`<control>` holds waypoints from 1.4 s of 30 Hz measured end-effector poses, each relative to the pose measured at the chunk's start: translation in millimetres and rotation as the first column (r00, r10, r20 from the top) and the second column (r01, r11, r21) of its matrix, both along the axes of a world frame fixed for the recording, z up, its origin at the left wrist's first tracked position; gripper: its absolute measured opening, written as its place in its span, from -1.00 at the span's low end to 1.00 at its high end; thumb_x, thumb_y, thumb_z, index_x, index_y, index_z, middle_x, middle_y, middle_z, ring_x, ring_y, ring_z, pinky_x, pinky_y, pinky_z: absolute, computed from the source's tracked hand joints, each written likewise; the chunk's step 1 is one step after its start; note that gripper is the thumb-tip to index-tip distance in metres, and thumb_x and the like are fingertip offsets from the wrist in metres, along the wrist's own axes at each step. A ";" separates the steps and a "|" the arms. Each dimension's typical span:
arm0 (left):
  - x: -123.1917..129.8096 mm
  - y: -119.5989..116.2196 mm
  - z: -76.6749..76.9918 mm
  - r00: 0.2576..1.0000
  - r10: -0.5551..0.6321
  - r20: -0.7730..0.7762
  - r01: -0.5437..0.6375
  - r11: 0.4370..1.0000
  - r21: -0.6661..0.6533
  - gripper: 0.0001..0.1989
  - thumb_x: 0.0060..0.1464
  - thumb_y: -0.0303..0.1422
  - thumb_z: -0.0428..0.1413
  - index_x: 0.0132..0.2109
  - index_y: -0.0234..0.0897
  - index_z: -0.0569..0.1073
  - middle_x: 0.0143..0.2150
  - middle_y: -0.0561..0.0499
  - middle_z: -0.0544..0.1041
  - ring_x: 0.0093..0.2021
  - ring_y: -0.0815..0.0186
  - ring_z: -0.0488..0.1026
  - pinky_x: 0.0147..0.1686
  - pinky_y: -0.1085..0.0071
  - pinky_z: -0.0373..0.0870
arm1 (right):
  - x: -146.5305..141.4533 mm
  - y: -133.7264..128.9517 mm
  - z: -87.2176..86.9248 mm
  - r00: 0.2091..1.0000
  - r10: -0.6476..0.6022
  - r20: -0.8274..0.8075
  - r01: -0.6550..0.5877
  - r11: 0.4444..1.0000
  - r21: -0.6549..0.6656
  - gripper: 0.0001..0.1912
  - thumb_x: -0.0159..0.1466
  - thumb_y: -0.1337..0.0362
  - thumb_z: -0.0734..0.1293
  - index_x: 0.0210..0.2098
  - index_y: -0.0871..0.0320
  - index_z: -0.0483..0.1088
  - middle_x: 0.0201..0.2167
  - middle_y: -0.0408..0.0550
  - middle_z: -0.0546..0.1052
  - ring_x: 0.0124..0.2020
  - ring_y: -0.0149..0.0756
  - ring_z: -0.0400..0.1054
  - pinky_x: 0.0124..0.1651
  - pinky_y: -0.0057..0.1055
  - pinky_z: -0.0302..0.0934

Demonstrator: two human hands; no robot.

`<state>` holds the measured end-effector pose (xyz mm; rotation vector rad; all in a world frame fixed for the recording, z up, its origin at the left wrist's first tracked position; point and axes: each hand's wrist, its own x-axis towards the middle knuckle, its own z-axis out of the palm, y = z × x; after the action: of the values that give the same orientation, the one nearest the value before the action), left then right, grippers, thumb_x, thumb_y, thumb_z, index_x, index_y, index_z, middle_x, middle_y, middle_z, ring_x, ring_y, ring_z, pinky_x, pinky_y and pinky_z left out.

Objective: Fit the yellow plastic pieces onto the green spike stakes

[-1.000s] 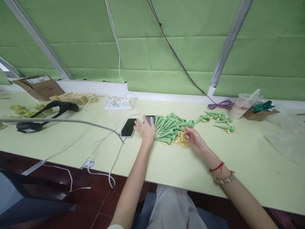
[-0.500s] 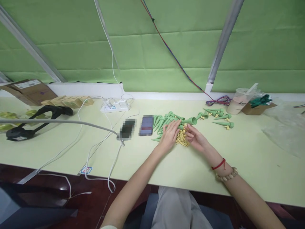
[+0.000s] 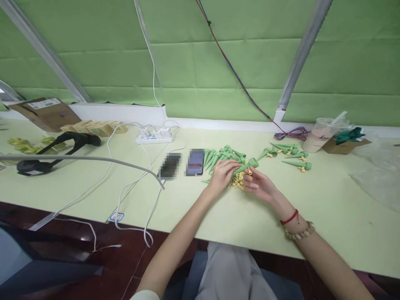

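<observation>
My left hand (image 3: 223,177) is closed on a green cone-shaped spike (image 3: 242,168), whose wide end points right. At that wide end, my right hand (image 3: 258,183) pinches a small yellow piece (image 3: 250,171) against the spike's side. Below the hands lies a pile of yellow pieces (image 3: 238,182), partly covered by them. Several green spikes (image 3: 214,157) lie in a row behind and left of my left hand. Further right are several green spikes with yellow pieces attached (image 3: 296,165).
Two phones, one (image 3: 195,162) beside the spikes and one blurred (image 3: 170,166), lie left. White cables, a power strip (image 3: 155,136) and a black frame (image 3: 70,143) are further left. A plastic cup (image 3: 317,135), small carton (image 3: 345,146) and clear plastic bag (image 3: 375,175) stand or lie right.
The green spike has been lowered and its wide end turned from facing the camera. My right hand has brought a yellow piece to it. The view has shifted slightly.
</observation>
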<state>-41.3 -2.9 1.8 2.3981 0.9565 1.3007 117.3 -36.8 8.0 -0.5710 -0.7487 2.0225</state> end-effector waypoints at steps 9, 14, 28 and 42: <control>4.1 -5.2 6.9 0.986 -0.068 0.152 0.111 0.949 -0.294 -0.74 0.09 -0.27 0.00 -0.25 -0.29 0.54 -0.24 -0.04 0.57 -0.21 0.28 0.46 -0.17 0.35 0.32 | 1.0 -4.9 9.7 0.997 0.018 0.072 -0.028 0.990 0.141 -0.65 0.06 0.12 0.36 -0.64 0.12 0.14 -0.70 -0.24 0.19 -0.71 -0.53 0.01 -0.65 -0.53 -0.06; -0.9 -0.9 7.5 0.957 -0.189 0.220 0.269 0.863 -0.428 -0.74 0.07 -0.29 0.03 -0.18 -0.29 0.53 -0.19 -0.08 0.55 -0.16 0.28 0.45 -0.14 0.35 0.34 | 2.9 -5.1 6.9 0.989 0.006 0.146 -0.030 0.986 0.161 -0.71 0.03 0.09 0.37 -0.61 0.13 0.25 -0.69 -0.23 0.19 -0.71 -0.52 0.00 -0.66 -0.50 -0.06; -12.4 4.8 13.4 0.958 -0.121 0.259 0.213 0.905 -0.368 -0.80 0.04 -0.33 0.06 -0.34 -0.30 0.56 -0.30 -0.04 0.54 -0.48 0.42 0.40 -0.39 0.43 0.36 | 4.0 0.8 2.6 0.948 -0.073 0.309 -0.022 0.955 0.294 -0.74 0.00 0.10 0.42 -0.45 0.19 0.43 -0.61 -0.12 0.46 -0.69 -0.53 0.19 -0.69 -0.59 0.08; -5.5 6.3 4.7 0.965 0.055 0.256 0.013 0.966 -0.257 -0.76 0.07 -0.32 0.01 -0.30 -0.31 0.55 -0.46 0.03 0.49 -0.52 0.43 0.32 -0.50 0.47 0.26 | 1.2 7.5 -1.5 0.913 -0.287 0.291 0.230 0.949 0.214 -0.62 0.10 -0.01 0.31 -0.32 0.20 0.49 -0.48 -0.05 0.53 -0.57 -0.46 0.36 -0.55 -0.56 0.28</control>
<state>-46.7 3.4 6.5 1.9705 1.0057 1.3646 118.5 -29.3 6.5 -0.8591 -0.9770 1.6176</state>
